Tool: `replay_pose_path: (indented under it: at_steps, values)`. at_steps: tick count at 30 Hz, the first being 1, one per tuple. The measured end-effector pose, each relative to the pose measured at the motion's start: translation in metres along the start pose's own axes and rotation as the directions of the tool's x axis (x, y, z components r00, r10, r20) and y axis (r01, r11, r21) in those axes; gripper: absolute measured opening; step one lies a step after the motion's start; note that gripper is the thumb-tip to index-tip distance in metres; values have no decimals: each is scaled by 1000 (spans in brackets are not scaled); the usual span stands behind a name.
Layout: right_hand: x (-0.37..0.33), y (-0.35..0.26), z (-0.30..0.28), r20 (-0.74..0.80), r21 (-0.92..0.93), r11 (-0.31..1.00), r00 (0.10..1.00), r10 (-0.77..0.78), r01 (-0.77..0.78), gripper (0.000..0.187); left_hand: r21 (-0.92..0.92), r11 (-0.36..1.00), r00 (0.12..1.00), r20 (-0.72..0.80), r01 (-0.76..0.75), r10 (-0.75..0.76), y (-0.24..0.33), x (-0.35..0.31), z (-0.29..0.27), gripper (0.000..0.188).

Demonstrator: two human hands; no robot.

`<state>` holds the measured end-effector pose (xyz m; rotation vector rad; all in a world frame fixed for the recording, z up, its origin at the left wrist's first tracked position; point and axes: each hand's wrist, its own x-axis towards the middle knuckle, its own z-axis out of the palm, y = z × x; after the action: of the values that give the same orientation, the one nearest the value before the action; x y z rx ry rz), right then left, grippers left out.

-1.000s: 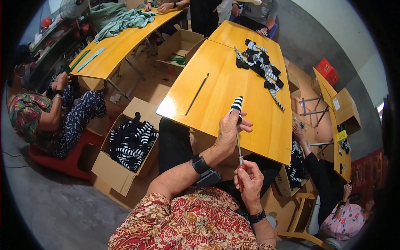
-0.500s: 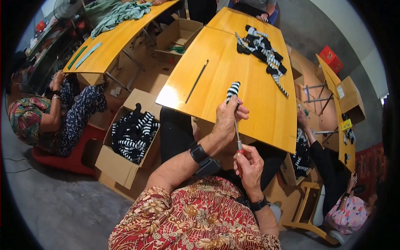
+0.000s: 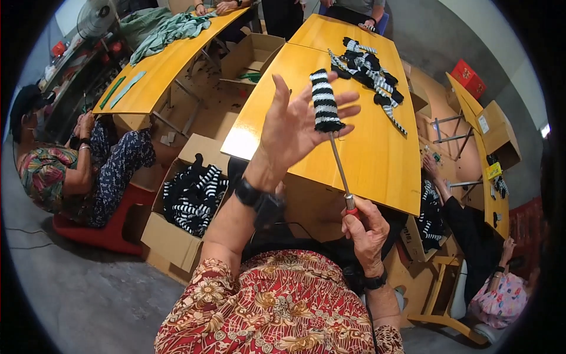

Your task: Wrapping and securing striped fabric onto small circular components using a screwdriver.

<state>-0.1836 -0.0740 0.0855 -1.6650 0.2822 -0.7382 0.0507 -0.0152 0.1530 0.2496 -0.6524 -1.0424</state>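
Note:
A short black-and-white striped knitted tube (image 3: 325,103) lies against the palm of my left hand (image 3: 289,130), whose fingers are spread. My right hand (image 3: 367,231) is closed round the red handle of a tool with a long thin metal shaft (image 3: 340,165), like a screwdriver. The shaft points up and away, and its far end goes into or behind the near end of the knitted piece; the tip is hidden. Both hands are raised above the near edge of the yellow wooden table (image 3: 265,118). A pile of striped and black knitted pieces (image 3: 368,68) lies towards the table's far right.
An open cardboard box of striped knitted pieces (image 3: 194,197) stands on the floor to my left. Another box (image 3: 429,218) is at the right under the table edge. A person (image 3: 59,165) sits at the left table (image 3: 159,76), which bears green cloth (image 3: 171,35); another (image 3: 495,295) is at right.
My left hand has opened from its grip and risen, showing the striped piece on its palm. My right hand has moved slightly right with the tool. The dark rod on the table is now hidden.

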Motion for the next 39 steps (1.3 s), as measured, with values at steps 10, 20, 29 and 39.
replay_pose_path:
  at_steps: [10,20,29,39]
  values:
    - [-5,9,14,-41,100,992,996,78,-74,31,94,961,952,-143,-258,270,-29,27,6,35]
    - [-11,2,22,-57,240,963,989,136,-118,28,221,938,910,-261,-269,322,-47,22,18,41]
    - [3,-6,22,-102,313,930,966,236,-194,23,223,968,934,-306,-115,182,-81,10,23,44]
    - [27,4,15,-149,329,932,966,210,-152,22,381,924,951,-291,15,104,-94,-8,10,45]
